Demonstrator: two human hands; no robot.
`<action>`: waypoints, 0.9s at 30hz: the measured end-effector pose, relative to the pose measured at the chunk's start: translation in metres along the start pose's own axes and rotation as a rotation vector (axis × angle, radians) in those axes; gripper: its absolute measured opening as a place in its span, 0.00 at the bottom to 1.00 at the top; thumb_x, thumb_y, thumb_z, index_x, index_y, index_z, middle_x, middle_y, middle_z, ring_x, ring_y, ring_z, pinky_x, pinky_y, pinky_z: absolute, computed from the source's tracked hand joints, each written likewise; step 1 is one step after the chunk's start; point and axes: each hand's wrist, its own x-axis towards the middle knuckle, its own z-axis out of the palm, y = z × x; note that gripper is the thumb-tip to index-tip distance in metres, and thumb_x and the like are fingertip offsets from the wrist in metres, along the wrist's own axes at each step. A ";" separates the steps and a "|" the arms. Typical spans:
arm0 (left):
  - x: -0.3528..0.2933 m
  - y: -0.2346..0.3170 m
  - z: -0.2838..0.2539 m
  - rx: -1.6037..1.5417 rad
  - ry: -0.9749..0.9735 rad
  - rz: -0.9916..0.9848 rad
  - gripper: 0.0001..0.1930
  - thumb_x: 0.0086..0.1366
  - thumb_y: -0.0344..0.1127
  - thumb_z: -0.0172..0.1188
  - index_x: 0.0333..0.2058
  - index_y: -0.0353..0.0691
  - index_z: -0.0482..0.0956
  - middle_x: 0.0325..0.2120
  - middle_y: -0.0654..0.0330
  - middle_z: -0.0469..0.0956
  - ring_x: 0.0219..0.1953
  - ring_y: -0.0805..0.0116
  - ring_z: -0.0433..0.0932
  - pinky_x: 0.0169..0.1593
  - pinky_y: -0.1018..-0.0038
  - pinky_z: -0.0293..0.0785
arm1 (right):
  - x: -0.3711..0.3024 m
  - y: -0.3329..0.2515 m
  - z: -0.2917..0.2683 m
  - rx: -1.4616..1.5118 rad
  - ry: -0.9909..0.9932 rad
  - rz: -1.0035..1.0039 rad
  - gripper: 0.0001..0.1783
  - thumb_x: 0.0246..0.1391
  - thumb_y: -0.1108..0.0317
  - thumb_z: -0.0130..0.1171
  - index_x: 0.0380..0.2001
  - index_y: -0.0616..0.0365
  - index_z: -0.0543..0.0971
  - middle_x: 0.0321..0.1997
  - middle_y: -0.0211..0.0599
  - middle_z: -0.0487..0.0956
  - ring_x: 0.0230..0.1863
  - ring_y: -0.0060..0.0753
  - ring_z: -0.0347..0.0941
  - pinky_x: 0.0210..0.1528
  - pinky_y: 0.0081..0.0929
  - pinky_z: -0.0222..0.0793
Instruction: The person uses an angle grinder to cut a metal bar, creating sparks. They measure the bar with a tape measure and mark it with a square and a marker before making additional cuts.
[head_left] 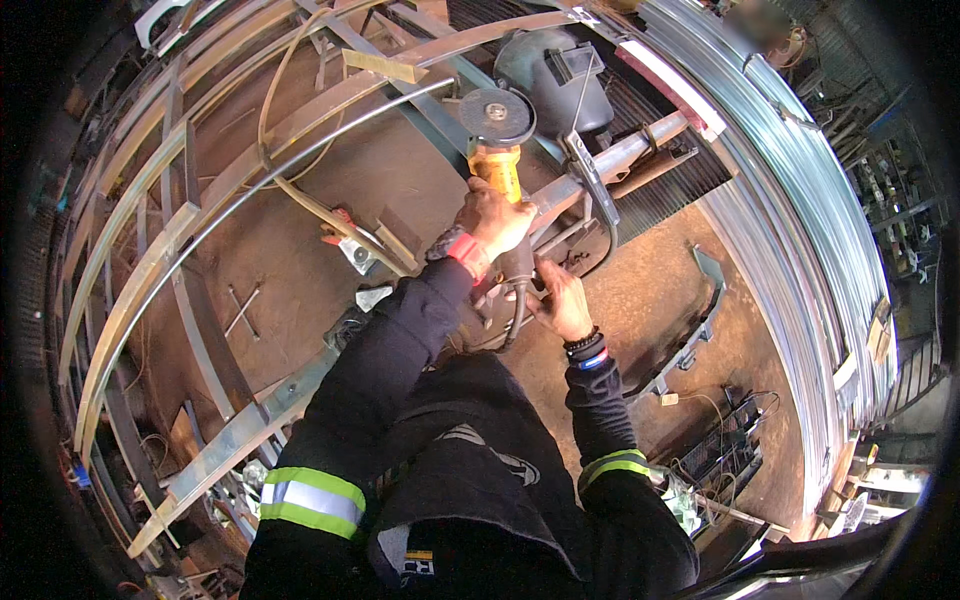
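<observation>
My left hand [497, 218] is wrapped around the yellow body of an angle grinder [496, 165]. The grinder points away from me, its dark round disc [497, 113] at the far end. From its dark rear end a power cord [520, 315] hangs down. Close to that rear end, on the right, is my right hand [566, 305], thumb and fingers apart; whether they touch the grinder is hard to see. Beneath and beyond the grinder runs a rusty metal beam [625, 155], with a clamp [592, 180] lying across it.
A dark welding helmet [570, 90] rests beyond the disc. Curved metal frames [190, 235] fill the left side. Long shiny metal lengths [800, 190] are stacked at right. A bent metal bar [690, 345] lies on the brown floor [640, 290], with loose tools and cables around.
</observation>
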 end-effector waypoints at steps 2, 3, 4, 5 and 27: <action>0.005 -0.006 -0.006 -0.055 -0.010 0.048 0.42 0.55 0.54 0.68 0.50 0.22 0.59 0.42 0.35 0.79 0.45 0.42 0.81 0.48 0.59 0.78 | 0.002 -0.002 0.001 0.016 -0.004 -0.003 0.24 0.45 0.63 0.69 0.45 0.59 0.73 0.26 0.43 0.75 0.29 0.52 0.76 0.31 0.41 0.71; 0.005 -0.007 -0.007 -0.086 -0.017 0.074 0.42 0.55 0.54 0.68 0.50 0.22 0.59 0.42 0.35 0.79 0.45 0.42 0.81 0.48 0.59 0.78 | 0.003 -0.002 0.002 0.019 -0.017 0.009 0.25 0.45 0.62 0.70 0.45 0.59 0.74 0.27 0.43 0.76 0.30 0.52 0.76 0.30 0.41 0.71; 0.004 -0.006 -0.007 -0.095 -0.080 -0.003 0.43 0.53 0.54 0.69 0.52 0.24 0.58 0.48 0.35 0.75 0.48 0.41 0.79 0.53 0.56 0.76 | 0.003 -0.002 0.003 0.023 -0.028 0.022 0.25 0.44 0.61 0.70 0.45 0.59 0.75 0.27 0.43 0.76 0.30 0.52 0.76 0.30 0.41 0.71; 0.005 -0.007 -0.006 -0.090 -0.063 -0.007 0.43 0.53 0.54 0.69 0.52 0.24 0.58 0.48 0.35 0.74 0.48 0.41 0.78 0.53 0.56 0.76 | 0.007 -0.004 -0.002 0.034 -0.037 -0.006 0.25 0.44 0.61 0.71 0.45 0.59 0.75 0.28 0.43 0.76 0.30 0.51 0.76 0.30 0.40 0.71; 0.001 -0.008 0.018 -0.076 0.194 0.071 0.38 0.53 0.54 0.70 0.47 0.25 0.65 0.41 0.34 0.78 0.43 0.39 0.80 0.45 0.54 0.78 | 0.137 -0.012 -0.130 0.320 0.070 0.183 0.10 0.61 0.71 0.62 0.44 0.65 0.79 0.31 0.30 0.80 0.28 0.16 0.74 0.30 0.19 0.71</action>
